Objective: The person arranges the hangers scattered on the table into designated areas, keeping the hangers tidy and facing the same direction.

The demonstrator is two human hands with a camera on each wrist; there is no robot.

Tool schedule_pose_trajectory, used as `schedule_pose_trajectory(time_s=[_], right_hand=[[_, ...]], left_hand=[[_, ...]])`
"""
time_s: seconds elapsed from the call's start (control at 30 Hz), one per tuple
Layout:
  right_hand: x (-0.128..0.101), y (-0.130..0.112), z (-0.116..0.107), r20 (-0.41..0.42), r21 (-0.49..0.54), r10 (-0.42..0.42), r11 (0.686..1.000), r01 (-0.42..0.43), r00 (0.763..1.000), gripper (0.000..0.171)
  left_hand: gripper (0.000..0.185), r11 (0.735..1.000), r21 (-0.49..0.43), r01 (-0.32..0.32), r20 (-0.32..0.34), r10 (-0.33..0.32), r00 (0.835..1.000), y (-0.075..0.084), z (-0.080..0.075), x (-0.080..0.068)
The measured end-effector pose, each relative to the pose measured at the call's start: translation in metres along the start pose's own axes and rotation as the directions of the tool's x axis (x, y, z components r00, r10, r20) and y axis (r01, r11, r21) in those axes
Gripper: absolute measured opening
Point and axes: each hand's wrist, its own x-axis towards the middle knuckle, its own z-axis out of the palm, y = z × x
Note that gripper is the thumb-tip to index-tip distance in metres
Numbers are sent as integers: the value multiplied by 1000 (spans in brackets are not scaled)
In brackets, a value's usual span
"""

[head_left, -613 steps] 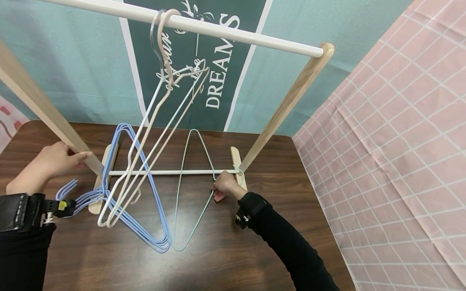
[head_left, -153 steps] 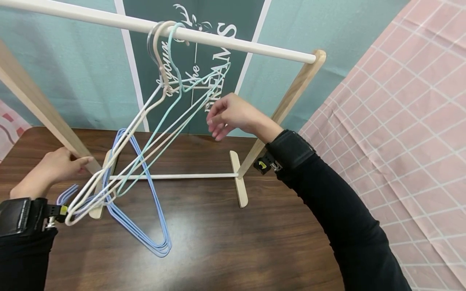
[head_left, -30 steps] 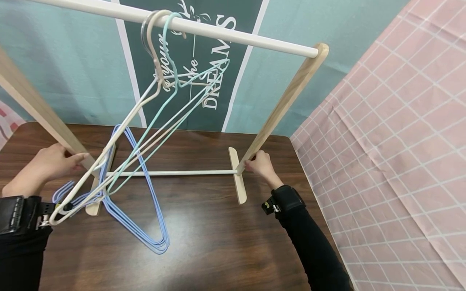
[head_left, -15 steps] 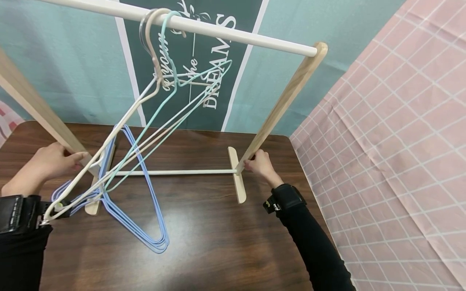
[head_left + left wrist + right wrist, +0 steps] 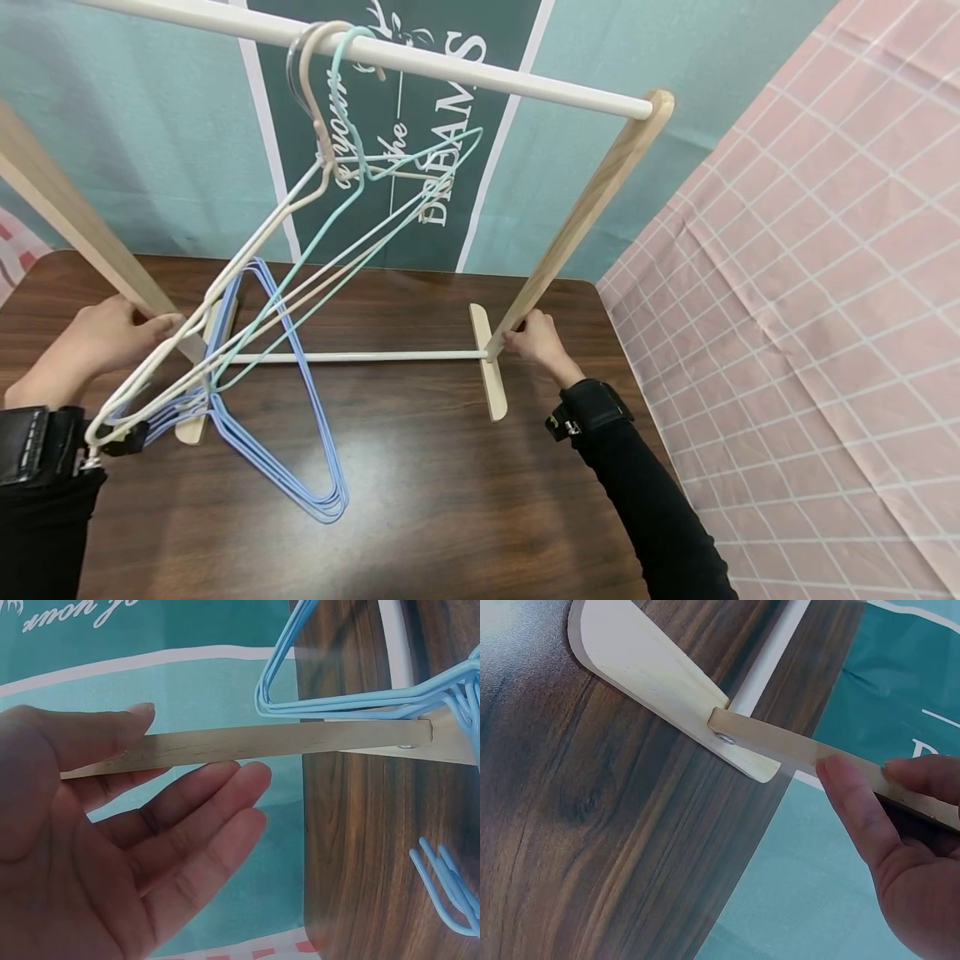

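Observation:
In the head view my left hand pinches the left wooden post of a hanger rack; the left wrist view has the thumb on one side and the index finger on the other, the remaining fingers loosely spread. My right hand grips the right post low down, just above its foot. From the white top rod hang a silver-hooked white hanger, a beige hanger and a mint green hanger. Their lower ends slant left, overlapping my left wrist.
Several blue hangers lie stacked around the left foot on the brown wooden table. A white lower bar joins the posts. Teal printed cloth backs the table, and pink checked cloth lies to the right.
The mint green hanger, earlier on the table under my right hand, now hangs from the rod. My right hand has come down from mid-air to the right post. The hanging hangers sway slightly.

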Motion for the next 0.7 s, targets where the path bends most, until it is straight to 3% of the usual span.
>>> schedule_pose_trajectory(time_s=[0.4,0.7], right_hand=[[1,1,0,17,6,-2,1000,2,1000,28],[1,2,0,19,-5,-9,1000,9,1000,26]], left_hand=[[63,1000,-10,26,-12,-26,1000,-1,3,-3],[58,999,42,-26,-41,28,999,-6,7,-3]])
